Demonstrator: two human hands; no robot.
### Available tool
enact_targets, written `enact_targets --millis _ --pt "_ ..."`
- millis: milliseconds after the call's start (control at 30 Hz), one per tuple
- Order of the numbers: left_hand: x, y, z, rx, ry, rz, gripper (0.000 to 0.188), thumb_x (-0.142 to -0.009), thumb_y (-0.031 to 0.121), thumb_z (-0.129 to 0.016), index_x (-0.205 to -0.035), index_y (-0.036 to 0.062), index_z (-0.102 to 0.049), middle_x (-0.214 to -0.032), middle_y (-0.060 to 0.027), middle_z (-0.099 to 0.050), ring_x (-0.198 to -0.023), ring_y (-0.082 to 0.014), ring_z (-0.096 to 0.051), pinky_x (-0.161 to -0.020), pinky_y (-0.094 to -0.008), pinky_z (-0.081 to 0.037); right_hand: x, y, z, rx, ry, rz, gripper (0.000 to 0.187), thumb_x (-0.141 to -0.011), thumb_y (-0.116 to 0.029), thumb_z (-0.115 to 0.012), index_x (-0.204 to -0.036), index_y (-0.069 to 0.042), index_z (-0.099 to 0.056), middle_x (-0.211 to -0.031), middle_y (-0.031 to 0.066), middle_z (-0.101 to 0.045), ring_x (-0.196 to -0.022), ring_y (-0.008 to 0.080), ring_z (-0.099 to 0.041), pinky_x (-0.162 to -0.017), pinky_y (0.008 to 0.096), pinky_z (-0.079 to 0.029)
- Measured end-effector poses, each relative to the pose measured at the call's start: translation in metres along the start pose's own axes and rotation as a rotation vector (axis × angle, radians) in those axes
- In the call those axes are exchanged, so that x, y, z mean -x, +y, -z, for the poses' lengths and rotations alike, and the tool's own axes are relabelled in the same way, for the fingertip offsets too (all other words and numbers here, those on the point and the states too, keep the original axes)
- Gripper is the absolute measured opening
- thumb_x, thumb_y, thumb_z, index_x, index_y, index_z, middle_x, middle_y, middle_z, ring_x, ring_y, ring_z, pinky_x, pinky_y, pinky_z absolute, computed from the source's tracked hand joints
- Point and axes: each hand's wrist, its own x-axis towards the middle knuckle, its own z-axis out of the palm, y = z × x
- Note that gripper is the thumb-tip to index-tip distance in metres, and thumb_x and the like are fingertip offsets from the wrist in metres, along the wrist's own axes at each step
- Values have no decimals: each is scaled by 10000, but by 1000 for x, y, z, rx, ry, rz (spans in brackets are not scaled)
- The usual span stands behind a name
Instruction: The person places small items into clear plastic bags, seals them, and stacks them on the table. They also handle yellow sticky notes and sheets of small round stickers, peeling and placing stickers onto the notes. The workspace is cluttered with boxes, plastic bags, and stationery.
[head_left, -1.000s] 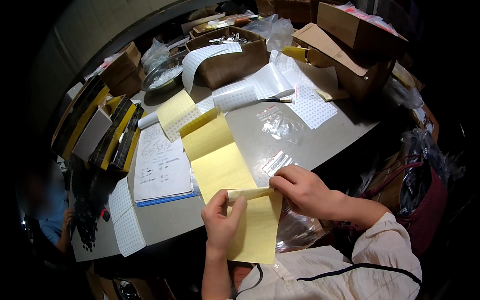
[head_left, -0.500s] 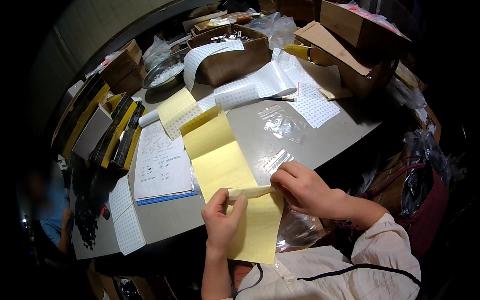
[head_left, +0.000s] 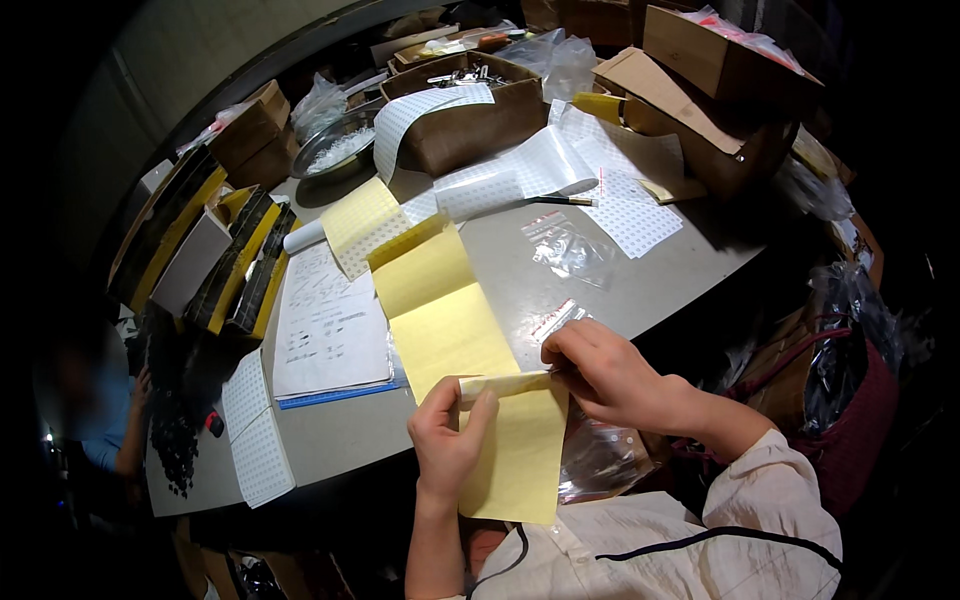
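A long yellow paper strip [head_left: 455, 325] runs over the table's front edge toward my lap, with a raised fold across it. My left hand [head_left: 448, 435] grips the left end of that fold, thumb in front and fingers behind. At the fold's right end my right hand [head_left: 605, 375] pinches the paper, its fingertips partly hidden. The strip's far end meets a yellow sheet printed with a small grid [head_left: 362, 225]. Just beyond my right hand lies a small clear zip bag [head_left: 553, 318]; more clear plastic bags [head_left: 605, 455] are beneath its wrist.
Left of the strip, written papers [head_left: 330, 330] rest on a blue board, beside white label sheets [head_left: 257, 430] and small black pieces [head_left: 170, 445]. Black-and-yellow boxes [head_left: 235, 260] stand behind. Farther back are a metal bowl [head_left: 335, 165] and a brown box [head_left: 460, 140]. A person [head_left: 115, 420] sits at left.
Both hands keep their hold on the folded strip, with hardly any movement. The view has shifted slightly. The other person's hand at the left has moved up a little.
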Motion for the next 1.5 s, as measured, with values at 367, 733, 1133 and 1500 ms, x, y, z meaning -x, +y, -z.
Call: enact_targets --millis 367,733,1133,1500 --pt "-1 5 -2 -31 17 -17 89 -961 23 -747 -1006 -37 -698 -908 -11 -695 -833 -68 -623 -770 -230 -497 2 1 -10 149 59 102 297 -744 -29 -726 -990 -23 -560 -895 154 -537 -853 370 -573 -727 449 -493" --pt "-2 5 -1 -43 14 1 88 -956 22 -749 -998 -35 -697 -906 -6 -690 -838 -65 -616 -776 -232 -489 5 -5 -8 258 38 106 292 -805 37 -747 -1070 -21 -638 -1000 135 -629 -891 334 -640 -753 408 -551" --pt "-1 15 -5 24 18 56 85 -958 12 -744 -1009 -34 -694 -927 -5 -698 -865 -67 -627 -791 -231 -494 8 10 -6 56 1 71 278 -738 -24 -687 -998 -14 -589 -911 164 -543 -882 376 -571 -750 473 -491" --pt "-3 14 -6 29 24 56 87 -962 18 -741 -1013 -37 -697 -915 -13 -699 -845 -72 -629 -776 -234 -498 9 7 -9 161 81 49 249 -735 20 -677 -947 -20 -552 -901 169 -534 -871 386 -560 -743 480 -482"
